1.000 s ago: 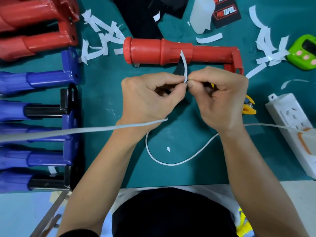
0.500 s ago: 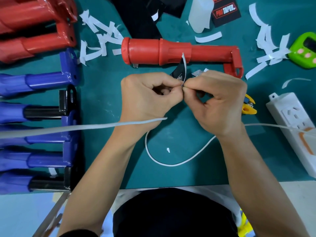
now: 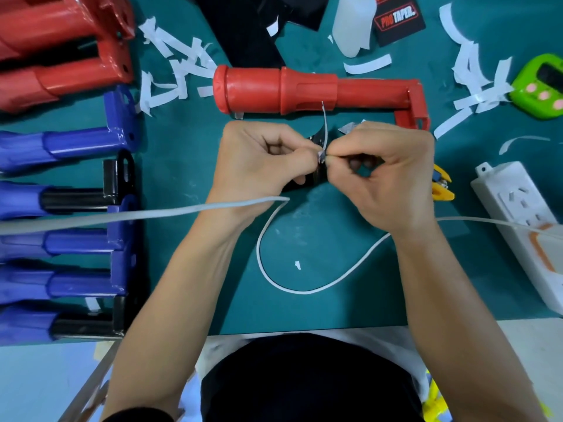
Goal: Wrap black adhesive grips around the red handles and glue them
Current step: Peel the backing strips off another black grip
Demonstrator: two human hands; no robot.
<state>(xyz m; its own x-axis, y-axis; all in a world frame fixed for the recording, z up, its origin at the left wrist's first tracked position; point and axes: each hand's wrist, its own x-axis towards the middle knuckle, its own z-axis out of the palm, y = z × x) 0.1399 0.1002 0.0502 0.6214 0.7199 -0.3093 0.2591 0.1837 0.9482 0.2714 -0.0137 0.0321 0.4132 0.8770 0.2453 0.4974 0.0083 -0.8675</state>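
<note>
A red handle (image 3: 304, 89) lies across the green mat just beyond my hands. My left hand (image 3: 259, 159) and my right hand (image 3: 387, 175) meet below it, fingertips pinched together on a small black adhesive grip (image 3: 316, 140). A thin white backing strip (image 3: 325, 126) curls up from the pinch point toward the handle. Most of the black grip is hidden under my fingers.
More red handles (image 3: 61, 50) lie at the top left, several blue handles (image 3: 67, 147) down the left side. White backing scraps (image 3: 173, 71) litter the mat. A white power strip (image 3: 524, 226), a green timer (image 3: 545, 86), a yellow tool (image 3: 440, 187) and a white cable (image 3: 304, 289) lie nearby.
My hands have stayed pinched at the same spot; the right hand's fingers have curled tighter and the white backing strip stands a little further peeled from the black grip.
</note>
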